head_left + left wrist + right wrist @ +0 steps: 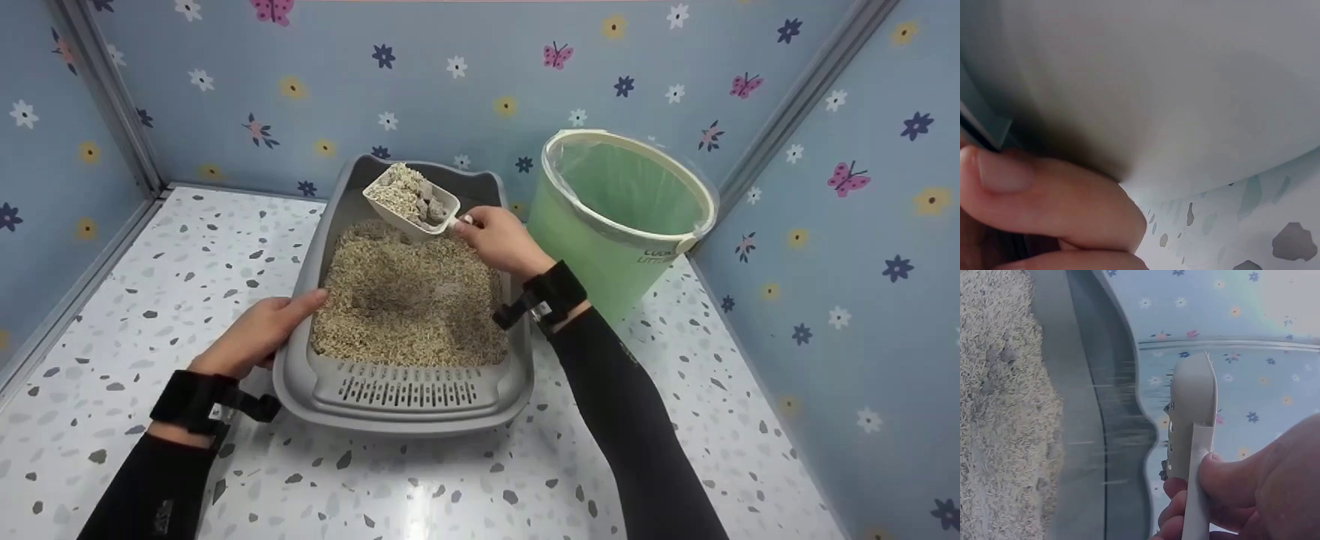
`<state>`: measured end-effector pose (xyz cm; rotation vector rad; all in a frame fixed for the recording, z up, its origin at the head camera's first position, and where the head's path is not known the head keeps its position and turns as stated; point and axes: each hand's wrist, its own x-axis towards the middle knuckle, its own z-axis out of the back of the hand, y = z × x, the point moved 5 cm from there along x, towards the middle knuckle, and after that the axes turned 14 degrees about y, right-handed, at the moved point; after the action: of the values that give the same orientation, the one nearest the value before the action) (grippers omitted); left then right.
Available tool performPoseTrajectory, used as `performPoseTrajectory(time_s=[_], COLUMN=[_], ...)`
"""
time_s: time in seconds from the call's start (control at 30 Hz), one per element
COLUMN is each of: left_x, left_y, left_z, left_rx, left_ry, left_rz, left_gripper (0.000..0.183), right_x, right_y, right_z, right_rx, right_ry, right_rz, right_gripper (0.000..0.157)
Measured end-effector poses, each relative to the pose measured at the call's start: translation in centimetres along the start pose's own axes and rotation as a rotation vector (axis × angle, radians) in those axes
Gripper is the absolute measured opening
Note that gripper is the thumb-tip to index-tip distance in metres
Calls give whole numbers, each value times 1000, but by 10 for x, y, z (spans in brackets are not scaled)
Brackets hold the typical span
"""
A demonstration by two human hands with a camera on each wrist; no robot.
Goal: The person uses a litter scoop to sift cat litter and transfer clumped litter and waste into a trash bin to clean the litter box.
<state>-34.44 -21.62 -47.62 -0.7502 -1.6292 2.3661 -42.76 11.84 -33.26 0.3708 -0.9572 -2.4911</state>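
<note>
A grey litter box [405, 421] stands on the speckled surface, with tan pellet litter [420, 337] spread inside. My left hand [255, 330] grips its left rim, thumb over the edge and fingers curled underneath; in the left wrist view the fingers [1055, 202] are against the box's pale underside. Above the back part of the box, my right hand [502, 240] holds a white slotted litter scoop [1193, 394] by its handle. Loose pellets and greyish clumps [431, 210] fill the scoop. Blurred streaks of falling litter show beneath it in the right wrist view.
To the right of the box stands a green bin [592, 255] with a cream rim and a clear liner. Blue flower-patterned walls [450, 97] enclose the back and both sides. The white speckled surface [360, 495] extends in front of the box.
</note>
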Motion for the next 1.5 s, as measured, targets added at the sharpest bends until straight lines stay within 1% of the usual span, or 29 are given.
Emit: performPoseTrajectory(time_s=[0.1, 0.2, 0.37, 0.53, 0.63, 0.8, 1.0, 1.23, 1.4, 1.5], left_x=[1, 1, 0, -1, -1, -2, 0, 0, -1, -2], left_y=[1, 0, -5, -9, -10, -9, -6, -2, 0, 1], left_z=[0, -1, -1, -2, -3, -2, -2, -1, -1, 0], left_rx=[-2, -5, 5, 13, 11, -5, -7, -1, 0, 0], left_ry=[5, 13, 19, 20, 25, 18, 22, 16, 10, 5], left_rz=[-4, -3, -4, -4, -11, -16, -3, 16, 16, 19], left_gripper=[85, 86, 89, 91, 91, 91, 90, 88, 89, 89], right_x=[-11, -24, -47, -66, -74, -78, -80, -78, -76, -76], right_y=[0, -2, -12, -22, -23, -21, -25, -28, -29, -30], right_z=[2, 3, 2, -3, -5, -5, -6, -8, -9, -9], right_rx=[-25, -24, -35, -59, -88, -124, -134, -147, -155, -140], right_ry=[-28, -58, -105, -130, -132, -137, -142, -145, -144, -140], right_rz=[1, 13, 27, -5, -23, 1, 5, 27, 37, 33], right_gripper=[29, 27, 30, 29, 29, 32, 33, 31, 31, 30])
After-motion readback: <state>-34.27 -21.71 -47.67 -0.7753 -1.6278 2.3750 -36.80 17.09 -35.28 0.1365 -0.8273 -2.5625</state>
